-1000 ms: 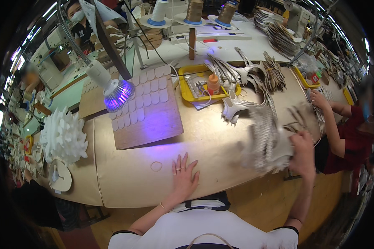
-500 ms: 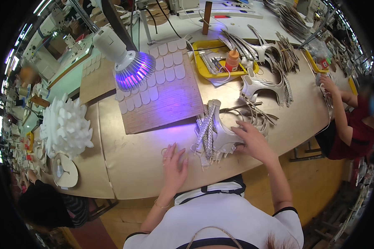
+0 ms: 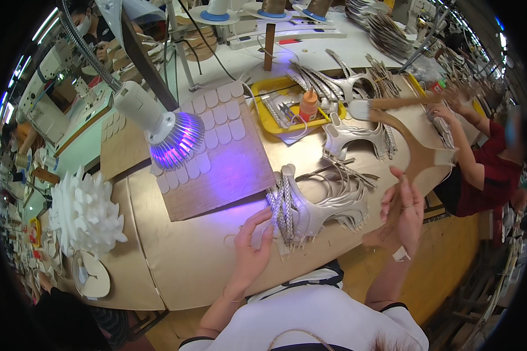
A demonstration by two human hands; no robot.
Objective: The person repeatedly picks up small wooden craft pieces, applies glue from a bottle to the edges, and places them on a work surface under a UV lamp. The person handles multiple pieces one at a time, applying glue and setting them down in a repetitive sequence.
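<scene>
My right hand (image 3: pixel 405 213) is raised at the table's front right edge, closed on a cut shoe upper piece (image 3: pixel 423 153) with its tan underside showing. Its long arms reach up and away, and a blurred lower part hangs beside my wrist. On the table, my left hand (image 3: pixel 253 243) rests with fingers apart, close beside a bundle of silver braided straps (image 3: pixel 284 210); whether the fingertips touch it I cannot tell. Those straps lie at the left end of a stack of silver shoe uppers (image 3: pixel 322 213).
A yellow tray (image 3: pixel 264 121) holds an orange bottle (image 3: pixel 308 106) and small tools. A lit lamp (image 3: pixel 175 140) hangs over a board (image 3: pixel 228 175) with pale rounded pieces. White layered foam (image 3: pixel 85 213) stands left. More silver uppers (image 3: pixel 357 140) lie behind. A co-worker in red (image 3: pixel 492 155) sits right.
My right hand has left the stack, moving right and up, and now holds a shoe upper piece turned tan side up. My left hand has shifted toward the braided straps. The whole view has shifted slightly.
</scene>
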